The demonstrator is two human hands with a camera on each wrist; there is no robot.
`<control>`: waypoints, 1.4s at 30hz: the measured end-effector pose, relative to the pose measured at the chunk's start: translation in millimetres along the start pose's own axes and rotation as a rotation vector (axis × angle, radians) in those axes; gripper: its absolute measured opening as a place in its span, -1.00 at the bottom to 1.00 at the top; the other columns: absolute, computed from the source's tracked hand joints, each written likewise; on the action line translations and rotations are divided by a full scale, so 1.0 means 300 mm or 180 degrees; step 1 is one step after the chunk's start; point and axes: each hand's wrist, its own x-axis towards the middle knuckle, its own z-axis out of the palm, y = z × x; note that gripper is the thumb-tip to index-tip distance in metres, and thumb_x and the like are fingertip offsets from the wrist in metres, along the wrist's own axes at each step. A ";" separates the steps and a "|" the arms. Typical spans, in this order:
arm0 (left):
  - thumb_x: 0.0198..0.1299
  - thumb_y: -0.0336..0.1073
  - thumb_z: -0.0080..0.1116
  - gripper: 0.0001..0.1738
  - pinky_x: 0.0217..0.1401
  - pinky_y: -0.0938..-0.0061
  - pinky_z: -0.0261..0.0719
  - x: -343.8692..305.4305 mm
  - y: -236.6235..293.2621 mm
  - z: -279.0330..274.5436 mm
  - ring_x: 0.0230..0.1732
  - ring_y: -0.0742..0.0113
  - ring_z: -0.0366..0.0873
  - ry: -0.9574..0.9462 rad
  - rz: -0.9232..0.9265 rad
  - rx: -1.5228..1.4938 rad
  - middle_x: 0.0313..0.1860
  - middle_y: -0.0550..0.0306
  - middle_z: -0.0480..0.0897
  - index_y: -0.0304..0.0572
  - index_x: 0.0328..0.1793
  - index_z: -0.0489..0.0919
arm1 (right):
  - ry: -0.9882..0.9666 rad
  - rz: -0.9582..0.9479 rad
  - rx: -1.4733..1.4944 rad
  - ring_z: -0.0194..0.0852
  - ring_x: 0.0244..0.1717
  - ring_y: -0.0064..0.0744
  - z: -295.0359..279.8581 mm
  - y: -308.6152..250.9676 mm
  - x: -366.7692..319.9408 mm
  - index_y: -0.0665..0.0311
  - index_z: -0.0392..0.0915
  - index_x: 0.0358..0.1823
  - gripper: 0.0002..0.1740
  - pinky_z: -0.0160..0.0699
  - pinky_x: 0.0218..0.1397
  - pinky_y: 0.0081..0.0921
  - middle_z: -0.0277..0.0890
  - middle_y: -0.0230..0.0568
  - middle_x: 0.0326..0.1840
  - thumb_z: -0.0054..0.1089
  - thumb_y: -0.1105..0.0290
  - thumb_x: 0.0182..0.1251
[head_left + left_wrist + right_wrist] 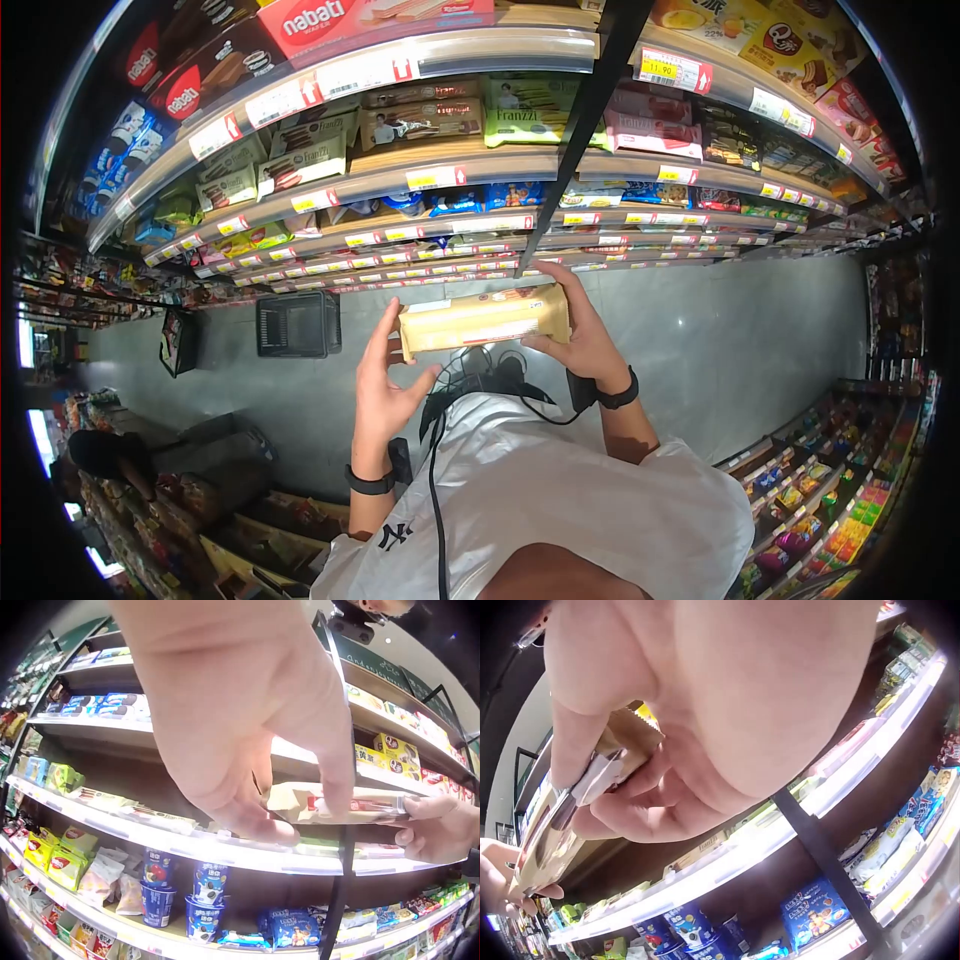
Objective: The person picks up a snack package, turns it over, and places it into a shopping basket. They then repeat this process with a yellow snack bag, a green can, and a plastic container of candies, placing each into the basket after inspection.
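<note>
Bright, fisheye-curved head view, black-edged; floor [750, 330] gleams at 3 o'clock. Right wrist view: shelf edge [744, 861] glares white at 5 o'clock.

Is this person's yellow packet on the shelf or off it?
Off it: the right hand grips the yellow packet in the air, in front of the shelves.
</note>
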 end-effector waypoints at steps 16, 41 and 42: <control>0.50 -0.27 0.29 -0.13 0.08 0.40 0.67 0.280 -0.062 0.008 0.08 0.23 0.71 0.0288 -0.0178 -0.0783 0.12 -0.06 0.73 -0.19 0.80 0.11 | 0.0012 -0.1150 -0.0621 0.65 0.26 -0.16 0.124 -0.058 0.243 0.11 0.80 0.16 -0.45 0.54 0.31 -0.26 0.76 -0.26 0.25 0.51 0.58 0.05; 0.17 -0.49 0.44 -0.25 -0.24 0.43 0.56 0.603 -0.238 -0.529 -0.29 0.37 0.56 -0.1185 0.0733 -0.0264 -0.06 0.07 0.75 -0.08 0.56 0.58 | 0.0240 0.0374 0.0201 0.57 0.31 -0.35 0.485 -0.063 0.692 0.19 -0.08 0.79 0.23 0.65 0.23 -0.34 0.54 -0.09 0.40 0.63 0.52 0.21; 0.13 -0.46 0.47 -0.25 -0.26 0.41 0.54 0.618 -0.219 -0.545 -0.32 0.32 0.55 -0.1281 0.0833 -0.0054 -0.08 0.06 0.74 -0.07 0.53 0.62 | 0.0207 0.0336 0.0037 0.59 0.27 -0.38 0.470 -0.038 0.689 0.24 0.05 0.73 0.12 0.65 0.21 -0.36 0.59 -0.14 0.33 0.62 0.51 0.23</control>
